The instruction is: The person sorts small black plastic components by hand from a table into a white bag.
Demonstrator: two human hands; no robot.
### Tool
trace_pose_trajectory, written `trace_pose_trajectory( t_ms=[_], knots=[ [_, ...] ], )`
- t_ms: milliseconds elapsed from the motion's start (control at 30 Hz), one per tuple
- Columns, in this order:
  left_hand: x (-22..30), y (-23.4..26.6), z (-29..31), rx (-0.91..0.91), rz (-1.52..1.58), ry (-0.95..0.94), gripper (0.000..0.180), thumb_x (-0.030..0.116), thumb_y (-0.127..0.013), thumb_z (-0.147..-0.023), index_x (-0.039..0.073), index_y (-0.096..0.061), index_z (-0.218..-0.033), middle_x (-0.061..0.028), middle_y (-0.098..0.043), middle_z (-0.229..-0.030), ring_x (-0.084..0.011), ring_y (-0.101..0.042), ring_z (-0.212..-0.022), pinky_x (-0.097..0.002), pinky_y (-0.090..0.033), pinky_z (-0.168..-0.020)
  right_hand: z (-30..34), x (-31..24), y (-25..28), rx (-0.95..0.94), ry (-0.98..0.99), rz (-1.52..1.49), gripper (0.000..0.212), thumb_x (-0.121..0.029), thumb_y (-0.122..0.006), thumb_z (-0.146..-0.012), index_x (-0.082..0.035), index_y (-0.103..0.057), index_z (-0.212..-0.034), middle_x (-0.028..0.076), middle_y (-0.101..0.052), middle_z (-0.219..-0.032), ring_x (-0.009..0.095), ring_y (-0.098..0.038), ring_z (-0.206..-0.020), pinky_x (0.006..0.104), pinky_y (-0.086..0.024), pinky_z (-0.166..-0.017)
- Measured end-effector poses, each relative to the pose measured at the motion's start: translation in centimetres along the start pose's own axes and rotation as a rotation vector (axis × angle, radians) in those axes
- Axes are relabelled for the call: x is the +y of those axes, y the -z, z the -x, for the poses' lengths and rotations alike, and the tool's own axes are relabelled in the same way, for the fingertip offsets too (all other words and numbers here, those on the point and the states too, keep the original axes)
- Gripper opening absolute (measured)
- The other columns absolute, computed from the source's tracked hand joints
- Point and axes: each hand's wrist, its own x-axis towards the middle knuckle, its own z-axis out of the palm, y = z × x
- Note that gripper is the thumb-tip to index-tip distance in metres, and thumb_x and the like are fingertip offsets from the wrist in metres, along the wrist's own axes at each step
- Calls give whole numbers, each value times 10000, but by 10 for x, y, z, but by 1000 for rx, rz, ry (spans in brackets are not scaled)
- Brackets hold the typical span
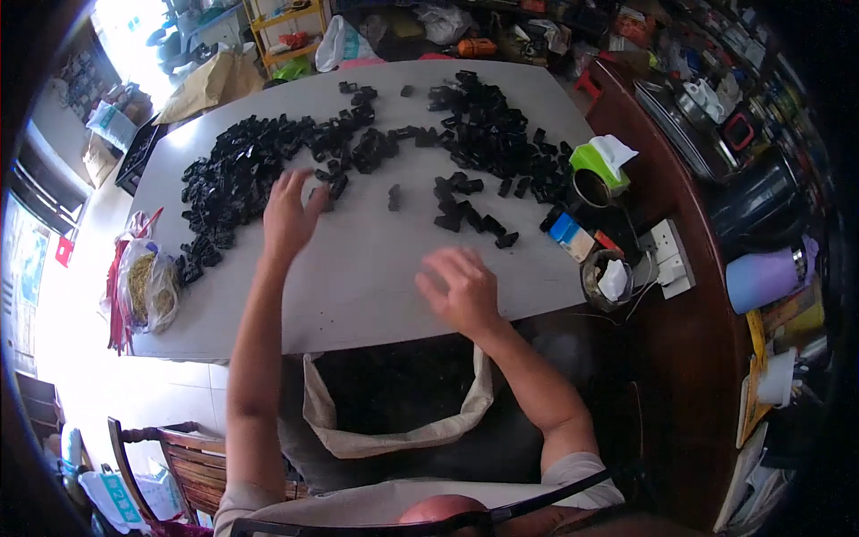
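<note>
Small black plastic parts lie in two big heaps on the pale table, a left heap [242, 166] and a right heap [488, 125]. My left hand [291, 215] is at the inner edge of the left heap, fingers stretched forward and thumb apart, with no part visible in it. One loose black part [394, 198] lies between the heaps, slightly blurred. Over the near half of the table, my right hand [465, 291] hovers with loosely bent, spread fingers, a little blurred and seemingly holding nothing. Below it, at my lap, a pale sack [394, 443] gapes; its inside is dark.
A clear bag of dried plant matter [148, 291] sits at the left table edge. Along the right stand a green tissue box [601, 166], a dark cup [591, 186], a jar [608, 282] and a white power strip [669, 259]. A wooden chair [183, 465] is at the lower left.
</note>
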Motion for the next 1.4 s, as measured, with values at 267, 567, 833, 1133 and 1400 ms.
trace_pose_trajectory(
  t_ms=[267, 567, 833, 1133, 1400],
  knots=[
    [-65, -83, -149, -178, -294, -4, 758, 732, -521, -1002, 219, -538, -1559, -179, -451, -1620, -445, -376, -1510, -695, -340, -1166, -44, 55, -14, 34, -83, 363, 826, -390, -857, -846, -157, -517, -1562, 177, -348, -1666, 483, -360, -1488, 644, -304, -1218],
    [-37, -103, -154, -424, -245, -48, 750, 702, -587, -979, 163, -593, -1500, -166, -588, -1480, -406, -575, -1349, -509, -506, -1093, -58, 71, -23, -183, -94, 325, 848, -561, -767, -911, -257, -436, -1630, 191, -268, -1717, 543, -299, -1515, 689, -311, -1211],
    [7, -90, -73, -280, -265, -155, 665, 610, -678, -951, 200, -614, -1470, -146, -611, -1451, -385, -529, -1391, -609, -420, -1116, -57, 79, -38, -157, -46, 272, 620, -529, -743, -919, -170, -669, -1419, 192, -469, -1585, 498, -302, -1522, 642, -352, -1177],
    [44, -52, -1, -269, -316, -98, 654, 585, -661, -984, 138, -615, -1460, -142, -588, -1482, -357, -537, -1378, -588, -405, -1122, -37, 49, -39, -143, -94, 230, 466, -322, -749, -937, -92, -687, -1338, 191, -516, -1519, 452, -494, -1352, 572, -407, -1144],
    [59, -48, 50, -115, -308, -73, 656, 537, -645, -1001, 98, -590, -1486, -214, -522, -1548, -415, -471, -1435, -648, -344, -1167, -14, 23, -36, -113, 28, 257, 441, -244, -733, -917, -74, -696, -1323, 195, -551, -1454, 454, -547, -1249, 544, -479, -1048]
  ],
)
